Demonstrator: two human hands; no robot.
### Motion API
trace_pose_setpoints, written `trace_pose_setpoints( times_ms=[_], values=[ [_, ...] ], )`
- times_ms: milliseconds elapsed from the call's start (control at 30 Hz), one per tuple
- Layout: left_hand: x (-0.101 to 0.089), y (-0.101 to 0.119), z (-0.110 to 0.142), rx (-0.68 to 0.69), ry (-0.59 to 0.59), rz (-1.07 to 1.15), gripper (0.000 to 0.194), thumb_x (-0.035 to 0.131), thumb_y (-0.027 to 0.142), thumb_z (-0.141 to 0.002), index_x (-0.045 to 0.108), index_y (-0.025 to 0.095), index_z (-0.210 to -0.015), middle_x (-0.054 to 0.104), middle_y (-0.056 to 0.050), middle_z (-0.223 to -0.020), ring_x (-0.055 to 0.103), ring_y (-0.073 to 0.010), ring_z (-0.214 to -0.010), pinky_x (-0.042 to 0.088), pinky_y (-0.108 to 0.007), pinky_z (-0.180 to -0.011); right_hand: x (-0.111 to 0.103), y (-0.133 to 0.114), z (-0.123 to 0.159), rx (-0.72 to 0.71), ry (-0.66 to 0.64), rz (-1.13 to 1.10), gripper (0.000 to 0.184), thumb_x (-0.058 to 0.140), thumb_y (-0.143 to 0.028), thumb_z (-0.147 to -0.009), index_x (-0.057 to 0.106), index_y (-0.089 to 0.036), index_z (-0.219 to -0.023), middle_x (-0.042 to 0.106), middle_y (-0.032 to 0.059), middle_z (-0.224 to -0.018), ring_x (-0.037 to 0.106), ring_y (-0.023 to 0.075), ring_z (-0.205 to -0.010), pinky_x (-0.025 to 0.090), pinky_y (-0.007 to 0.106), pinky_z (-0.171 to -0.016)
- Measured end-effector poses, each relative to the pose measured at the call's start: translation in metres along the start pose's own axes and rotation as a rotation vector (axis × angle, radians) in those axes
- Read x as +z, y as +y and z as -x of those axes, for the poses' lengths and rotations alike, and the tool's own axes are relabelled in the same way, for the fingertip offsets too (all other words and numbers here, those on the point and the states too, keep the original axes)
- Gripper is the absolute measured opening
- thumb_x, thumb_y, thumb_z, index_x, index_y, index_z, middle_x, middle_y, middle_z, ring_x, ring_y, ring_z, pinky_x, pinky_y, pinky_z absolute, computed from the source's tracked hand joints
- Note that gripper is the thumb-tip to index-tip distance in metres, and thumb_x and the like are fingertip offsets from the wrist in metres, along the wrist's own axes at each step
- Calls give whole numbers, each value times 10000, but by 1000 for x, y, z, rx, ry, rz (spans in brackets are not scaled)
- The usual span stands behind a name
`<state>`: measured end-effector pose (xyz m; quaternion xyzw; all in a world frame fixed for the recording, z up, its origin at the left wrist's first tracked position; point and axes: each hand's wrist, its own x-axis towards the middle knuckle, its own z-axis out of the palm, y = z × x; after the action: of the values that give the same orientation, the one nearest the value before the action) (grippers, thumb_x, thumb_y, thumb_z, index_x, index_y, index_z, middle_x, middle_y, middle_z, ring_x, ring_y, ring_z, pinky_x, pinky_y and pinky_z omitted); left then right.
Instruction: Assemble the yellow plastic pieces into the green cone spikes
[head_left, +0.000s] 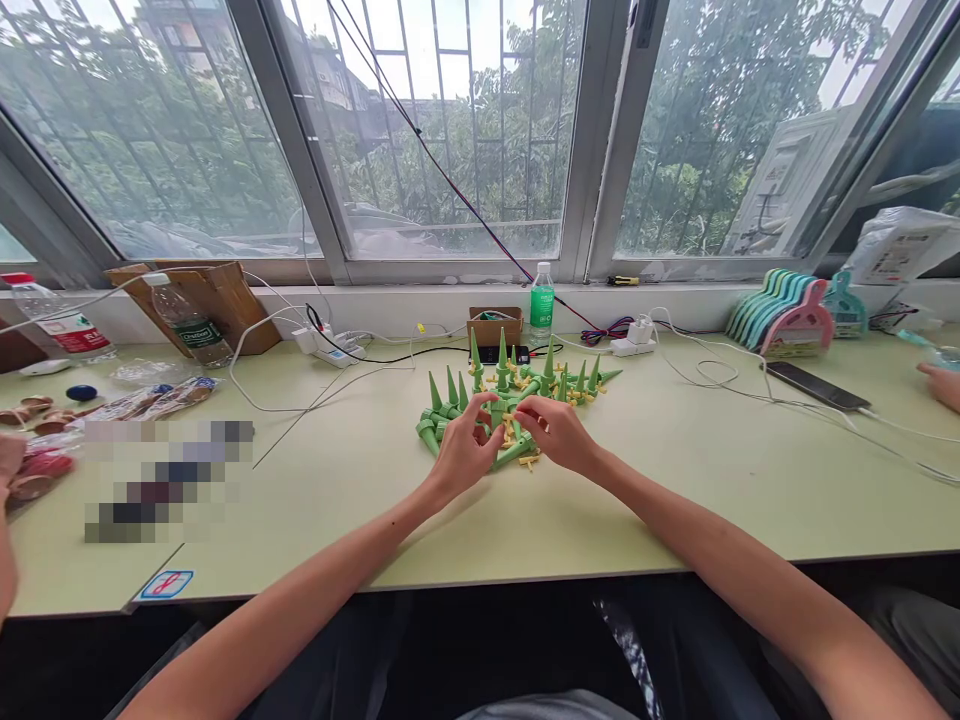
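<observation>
A pile of green plastic cone-shaped spikes [435, 392] with ridged collars lies on the table in front of me, some upright and some on their sides. My left hand [469, 445] is at the front of the pile, its thumb and fingers closed around a green spike [496, 410]. Close beside it, my right hand [559, 432] pinches a small yellow T-shaped valve [510, 418] against that spike; the fingertips partly hide it. Another yellow valve [529, 462] rests on the table just below my hands, and several more are scattered among the spikes.
Behind the pile stand a small brown box [495, 325] and a green-labelled bottle [541, 305]. White cables and a power strip [634, 340] run along the back. A phone [817, 385] and pastel dustpan-like items [787, 310] are at right. Other people's hands show at both edges.
</observation>
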<state>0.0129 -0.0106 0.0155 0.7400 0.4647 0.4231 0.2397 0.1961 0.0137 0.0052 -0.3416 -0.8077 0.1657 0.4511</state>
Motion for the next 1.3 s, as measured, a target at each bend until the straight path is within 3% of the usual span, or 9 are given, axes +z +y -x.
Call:
trace_pose_setpoints(
  times_ms=[1300],
  values=[
    [1, 0, 1, 24, -30, -6, 357, 527, 325, -858, 466, 263, -1204, 495, 32, -808, 398, -28, -430, 332, -166, -437, 0, 0, 0, 27, -20, 24, 277, 409, -315, -965, 560, -181, -776, 567, -9, -669, 458, 105, -576, 363, 237, -579]
  ],
)
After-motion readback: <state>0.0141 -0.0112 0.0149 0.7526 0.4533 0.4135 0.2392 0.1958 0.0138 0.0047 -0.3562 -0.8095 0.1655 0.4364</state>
